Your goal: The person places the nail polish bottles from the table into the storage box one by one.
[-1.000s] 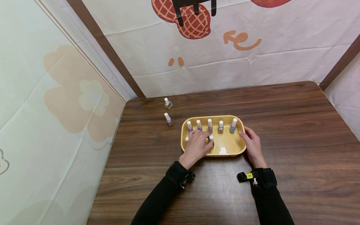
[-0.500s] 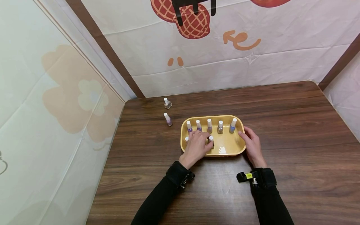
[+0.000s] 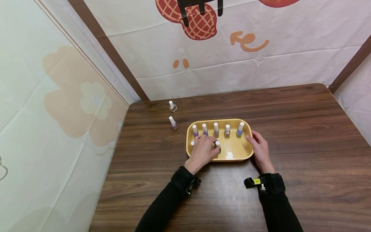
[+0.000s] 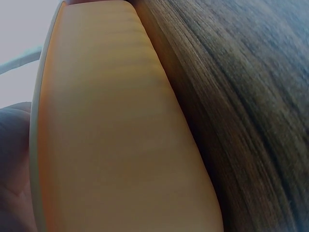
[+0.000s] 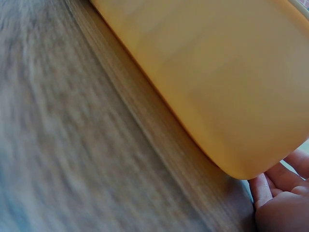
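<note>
A yellow tray [image 3: 236, 149] sits on the table with several white-capped nail polish bottles standing in it. My left hand [image 3: 203, 149] reaches over its near-left part and pinches a dark nail polish bottle [image 3: 218, 145] between thumb and forefinger. Behind the hand stands a back row, from a purple bottle [image 3: 195, 130] to a blue bottle [image 3: 240, 130]. Part of the front row is hidden under the hand. At the tray's right end my right hand [image 3: 261, 149] grips the rim, thumb on top. Both wrist views show mostly the tray's outer wall [image 4: 116, 121], with right fingers [image 5: 262, 191] against its corner.
Left of the tray, a purple nail polish bottle [image 3: 173, 123] and a clear-looking bottle [image 3: 173, 107] stand on the wooden table [image 3: 304, 135]. A printed cloth wall [image 3: 226, 71] rises behind the table, and another pale wall [image 3: 72, 129] borders its left side.
</note>
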`<state>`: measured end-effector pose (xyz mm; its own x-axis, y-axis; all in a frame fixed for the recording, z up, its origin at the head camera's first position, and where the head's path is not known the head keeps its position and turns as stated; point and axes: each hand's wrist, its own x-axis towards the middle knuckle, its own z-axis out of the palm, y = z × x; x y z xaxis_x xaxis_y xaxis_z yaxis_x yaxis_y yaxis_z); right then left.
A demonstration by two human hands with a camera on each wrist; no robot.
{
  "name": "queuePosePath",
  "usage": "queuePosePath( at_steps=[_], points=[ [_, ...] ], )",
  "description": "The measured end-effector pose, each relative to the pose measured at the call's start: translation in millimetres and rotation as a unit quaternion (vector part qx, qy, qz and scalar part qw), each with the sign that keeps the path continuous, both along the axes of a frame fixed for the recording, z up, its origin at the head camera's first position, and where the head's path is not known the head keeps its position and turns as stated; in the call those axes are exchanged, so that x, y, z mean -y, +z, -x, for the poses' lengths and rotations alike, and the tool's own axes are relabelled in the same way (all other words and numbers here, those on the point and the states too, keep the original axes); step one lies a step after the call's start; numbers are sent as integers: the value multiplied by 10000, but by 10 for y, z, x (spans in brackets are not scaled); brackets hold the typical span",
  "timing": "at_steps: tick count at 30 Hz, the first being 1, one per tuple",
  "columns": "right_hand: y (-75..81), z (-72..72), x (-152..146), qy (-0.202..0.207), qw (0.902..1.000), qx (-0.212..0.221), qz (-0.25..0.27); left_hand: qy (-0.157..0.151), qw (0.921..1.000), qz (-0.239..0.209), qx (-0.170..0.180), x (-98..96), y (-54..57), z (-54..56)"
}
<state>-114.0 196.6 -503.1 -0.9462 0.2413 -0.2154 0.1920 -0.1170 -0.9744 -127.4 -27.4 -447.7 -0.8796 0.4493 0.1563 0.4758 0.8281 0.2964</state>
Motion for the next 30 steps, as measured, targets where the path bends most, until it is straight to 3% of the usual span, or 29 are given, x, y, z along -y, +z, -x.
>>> queuePosePath(
  at_steps=[19,24,30],
  points=[
    [36,-6,17,7,9999,100,40,8,10000,40,73,14,31,-12],
    [18,-5,8,-12,10000,50,62,8,9996,-137,238,50,126,-18],
    [-12,8,4,-46,10000,-3,10,80,9962,-754,433,153,300,27]
  ],
)
